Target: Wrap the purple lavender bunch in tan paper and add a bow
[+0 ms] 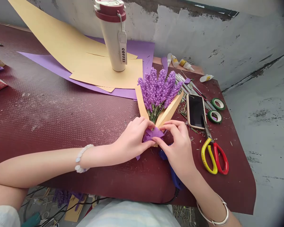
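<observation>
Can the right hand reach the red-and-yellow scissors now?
Probably yes: the right hand is close to the scissors, with nothing large between them, but it would first have to release the purple paper.

maroon table [49,126] with purple paper [49,64], scissors [203,154], tape [212,102].

Surface [61,126]: carries all items listed below.
Bouquet [157,94]: lies on the surface, right of centre, heads pointing rearward.
Left grip [132,138]: at the bouquet's base, on its left side.
Right grip [177,148]: at the bouquet's base, on its right side.
Paper sheets [104,72]: overlapping on the surface, behind and left of the bouquet.
Tumbler [112,47]: stands upright on the paper sheets.
Phone [195,111]: lies right of the bouquet.
Scissors [214,156]: lie right of the right grip, blade tips at the phone's near edge.
Tape rolls [209,116]: two, right of the phone.
Glue tubes [175,61]: behind the phone, near the surface's rear edge.
</observation>
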`<action>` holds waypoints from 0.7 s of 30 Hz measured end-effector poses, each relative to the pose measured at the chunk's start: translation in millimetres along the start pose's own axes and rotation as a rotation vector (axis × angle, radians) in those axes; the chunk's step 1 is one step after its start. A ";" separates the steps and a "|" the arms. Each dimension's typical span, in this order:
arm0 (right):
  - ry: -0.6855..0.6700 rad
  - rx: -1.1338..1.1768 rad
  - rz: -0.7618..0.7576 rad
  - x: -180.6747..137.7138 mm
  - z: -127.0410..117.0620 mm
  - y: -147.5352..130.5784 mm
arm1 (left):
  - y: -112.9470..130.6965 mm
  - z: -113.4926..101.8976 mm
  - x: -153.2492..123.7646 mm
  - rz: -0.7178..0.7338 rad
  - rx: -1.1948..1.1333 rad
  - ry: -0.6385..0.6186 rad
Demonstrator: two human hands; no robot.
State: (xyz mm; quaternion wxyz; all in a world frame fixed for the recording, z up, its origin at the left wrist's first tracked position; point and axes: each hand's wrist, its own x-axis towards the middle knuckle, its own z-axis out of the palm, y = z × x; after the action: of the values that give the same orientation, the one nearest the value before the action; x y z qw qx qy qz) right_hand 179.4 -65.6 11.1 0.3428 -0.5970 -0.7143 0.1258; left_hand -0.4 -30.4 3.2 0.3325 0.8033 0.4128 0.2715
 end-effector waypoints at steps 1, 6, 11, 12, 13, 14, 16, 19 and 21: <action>-0.007 0.010 0.003 -0.1 -0.2 0.3 | 0.2 -0.8 1.4 -0.024 -0.031 -0.014; -0.065 0.073 0.016 0.3 -1.6 2.6 | -0.4 -0.8 4.3 -0.087 -0.123 -0.012; -0.091 0.095 0.010 0.8 -3.5 4.7 | -2.6 5.0 0.3 -0.096 -0.170 0.008; -0.093 0.094 0.007 0.6 -3.9 4.7 | -3.0 6.3 -0.8 -0.092 -0.178 0.013; -0.097 0.094 0.005 0.3 -4.3 4.5 | -3.4 7.3 -1.9 -0.087 -0.188 0.020; -0.101 0.093 0.003 -0.1 -4.8 4.1 | -3.7 8.2 -2.7 -0.080 -0.196 0.028; -0.107 0.090 -0.003 -0.9 -5.6 3.2 | -4.2 9.5 -3.9 -0.066 -0.211 0.048; -0.115 0.067 -0.032 -1.9 -6.9 1.6 | -5.1 10.6 -4.3 -0.042 -0.220 0.073; -0.112 0.042 -0.072 -2.4 -7.5 0.8 | -5.8 11.0 -4.5 -0.017 -0.215 0.086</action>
State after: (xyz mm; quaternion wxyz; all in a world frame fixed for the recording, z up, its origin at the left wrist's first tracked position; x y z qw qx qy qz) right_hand 184.9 -69.3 15.4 0.3188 -0.5557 -0.7506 0.1617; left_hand 2.4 -35.0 -8.9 0.4010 0.7472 0.4017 0.3457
